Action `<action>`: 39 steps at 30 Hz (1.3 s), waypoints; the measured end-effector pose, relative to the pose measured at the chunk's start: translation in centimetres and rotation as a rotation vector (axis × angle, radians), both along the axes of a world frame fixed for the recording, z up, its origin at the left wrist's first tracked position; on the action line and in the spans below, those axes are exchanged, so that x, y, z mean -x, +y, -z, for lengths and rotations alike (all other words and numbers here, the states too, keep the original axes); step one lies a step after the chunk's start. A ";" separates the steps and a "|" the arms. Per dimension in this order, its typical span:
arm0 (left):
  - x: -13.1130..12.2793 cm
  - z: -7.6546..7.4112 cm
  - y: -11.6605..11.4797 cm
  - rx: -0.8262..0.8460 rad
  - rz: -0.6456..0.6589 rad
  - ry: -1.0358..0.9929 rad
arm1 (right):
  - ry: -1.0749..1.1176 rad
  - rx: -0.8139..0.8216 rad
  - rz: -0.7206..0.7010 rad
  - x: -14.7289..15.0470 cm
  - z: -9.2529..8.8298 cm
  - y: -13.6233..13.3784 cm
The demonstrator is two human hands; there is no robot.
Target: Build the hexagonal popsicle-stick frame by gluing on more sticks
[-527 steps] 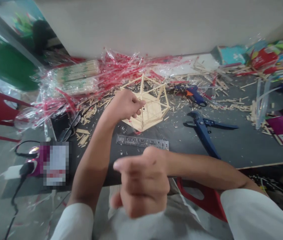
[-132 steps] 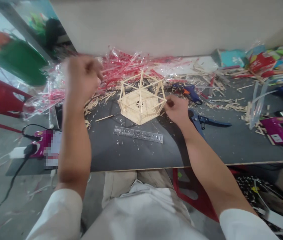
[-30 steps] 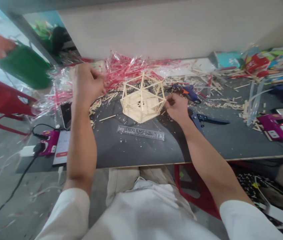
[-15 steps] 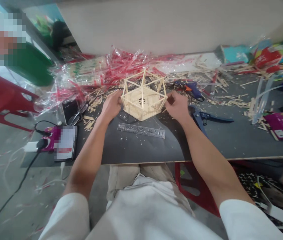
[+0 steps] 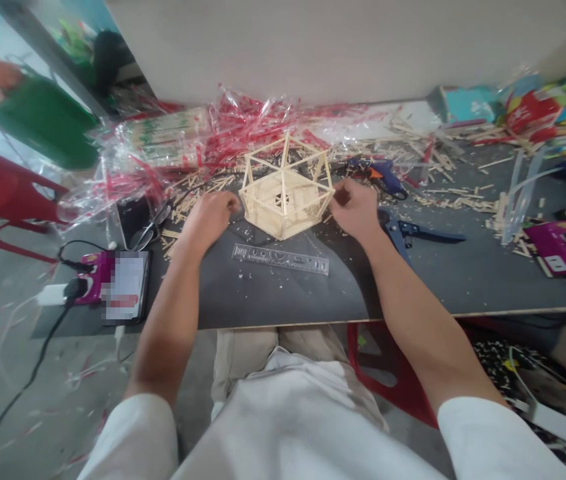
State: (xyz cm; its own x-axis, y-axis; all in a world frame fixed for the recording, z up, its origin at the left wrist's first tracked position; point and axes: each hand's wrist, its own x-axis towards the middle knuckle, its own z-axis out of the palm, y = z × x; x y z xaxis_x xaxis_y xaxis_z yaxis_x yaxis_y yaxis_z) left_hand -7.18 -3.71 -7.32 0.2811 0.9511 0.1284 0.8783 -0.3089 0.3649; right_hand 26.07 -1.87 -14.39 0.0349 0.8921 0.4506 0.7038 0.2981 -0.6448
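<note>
I see a pale, bare wooden stick frame (image 5: 285, 195) on my matt dark desk (image 5: 437, 280), glossy crinkled plastic wrap (image 5: 243, 130) behind.

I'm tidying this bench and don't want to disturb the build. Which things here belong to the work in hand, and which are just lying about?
In hand: stick model, with the left hand and right hand at its two sides.
Lying about, untouched: ruler, blue cutter, glue gun, phone, plastic wrappers, stick offcuts.

Head-worn view, steeply down, close over the table (image 5: 463, 280).
</note>
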 end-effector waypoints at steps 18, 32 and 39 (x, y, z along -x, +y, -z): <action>6.3 5.8 -30.7 0.607 -0.196 -0.548 | 0.026 -0.001 -0.011 0.0 -0.7 -0.4; 8.1 7.7 -30.5 0.271 -0.320 -0.263 | 0.039 0.023 0.022 0.3 -0.2 -0.2; 2.2 -1.7 -22.3 -0.044 -0.173 -0.395 | 0.094 0.006 0.019 0.2 1.1 0.2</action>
State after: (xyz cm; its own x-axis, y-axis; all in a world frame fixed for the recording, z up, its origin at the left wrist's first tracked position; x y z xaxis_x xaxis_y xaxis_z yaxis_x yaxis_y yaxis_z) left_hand -9.38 -26.02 -5.60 0.0394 0.9712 0.2352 0.7143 -0.1919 0.6730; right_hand 25.90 -1.67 -15.46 0.0938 0.8936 0.4389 0.6452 0.2812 -0.7104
